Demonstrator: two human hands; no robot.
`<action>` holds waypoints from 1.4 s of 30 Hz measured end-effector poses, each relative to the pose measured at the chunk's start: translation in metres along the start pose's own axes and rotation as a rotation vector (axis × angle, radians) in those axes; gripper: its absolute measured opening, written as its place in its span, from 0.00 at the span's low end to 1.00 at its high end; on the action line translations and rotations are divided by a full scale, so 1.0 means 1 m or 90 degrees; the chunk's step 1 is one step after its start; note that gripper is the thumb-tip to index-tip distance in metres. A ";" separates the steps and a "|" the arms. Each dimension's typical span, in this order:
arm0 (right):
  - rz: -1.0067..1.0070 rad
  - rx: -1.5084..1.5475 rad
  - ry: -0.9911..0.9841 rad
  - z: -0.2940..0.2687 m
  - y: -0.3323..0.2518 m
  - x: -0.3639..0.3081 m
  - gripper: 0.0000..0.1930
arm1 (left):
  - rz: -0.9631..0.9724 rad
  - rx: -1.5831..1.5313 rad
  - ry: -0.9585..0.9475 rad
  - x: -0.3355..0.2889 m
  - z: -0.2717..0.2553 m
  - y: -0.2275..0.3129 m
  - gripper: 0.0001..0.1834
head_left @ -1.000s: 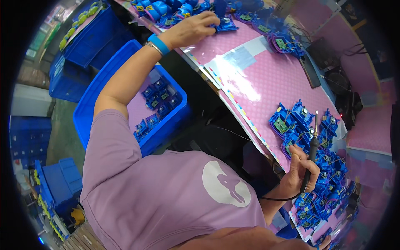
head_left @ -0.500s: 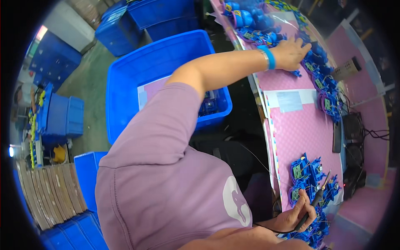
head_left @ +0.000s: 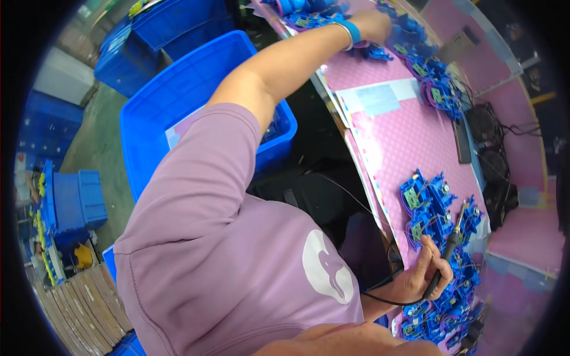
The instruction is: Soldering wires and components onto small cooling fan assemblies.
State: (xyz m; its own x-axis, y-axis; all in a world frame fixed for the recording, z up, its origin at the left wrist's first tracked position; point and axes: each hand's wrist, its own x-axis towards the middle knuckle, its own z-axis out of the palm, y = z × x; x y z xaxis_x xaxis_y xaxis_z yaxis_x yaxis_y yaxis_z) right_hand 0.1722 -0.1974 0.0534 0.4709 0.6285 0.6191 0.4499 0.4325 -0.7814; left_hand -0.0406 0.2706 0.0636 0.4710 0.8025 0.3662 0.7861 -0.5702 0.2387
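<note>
In the head view, the left hand (head_left: pixel 373 26), past a blue wristband (head_left: pixel 356 32), is stretched out to the far end of the pink table (head_left: pixel 398 139); its fingers are blurry and partly hidden, so I cannot tell how wide they are spread or if they hold anything; a small blue part (head_left: pixel 377 53) lies on the table just beside it, and a row of blue parts (head_left: pixel 439 95) with green boards and wires runs along the far edge.

The right hand (head_left: pixel 420 274) is curled around the black handle of a soldering iron (head_left: pixel 452 240); the tip points up and away from the palm, over a heap of blue parts (head_left: pixel 424 202); a thin wire (head_left: pixel 362 204) runs to its fingertips, and it seems to be pinched there, though that bit is too small to be sure; a black cord (head_left: pixel 389 304) hangs in a loop by the wrist.

The step in hand looks like reaching for a blue part while the iron waits; the next move seems to call for a firm grip on just one part by the left hand, with no tugging on wires, and a steady right hand, so the tip touches nothing by mistake.
</note>
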 end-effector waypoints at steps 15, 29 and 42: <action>-0.007 0.031 -0.028 0.002 -0.004 -0.005 0.11 | 0.126 -0.093 0.036 0.007 0.001 -0.020 0.13; 0.017 0.029 -0.038 0.009 0.002 -0.002 0.11 | 0.554 0.161 -0.021 -0.174 -0.019 0.063 0.06; 0.048 0.035 -0.012 0.012 0.004 -0.002 0.13 | 0.437 0.039 -0.094 -0.159 -0.017 0.059 0.24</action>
State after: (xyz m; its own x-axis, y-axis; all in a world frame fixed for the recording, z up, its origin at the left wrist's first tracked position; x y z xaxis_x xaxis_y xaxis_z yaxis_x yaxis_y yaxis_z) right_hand 0.1640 -0.1892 0.0486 0.4869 0.6726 0.5573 0.3717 0.4178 -0.8290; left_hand -0.0756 0.1068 0.0345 0.9143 0.2828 0.2899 0.3109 -0.9488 -0.0550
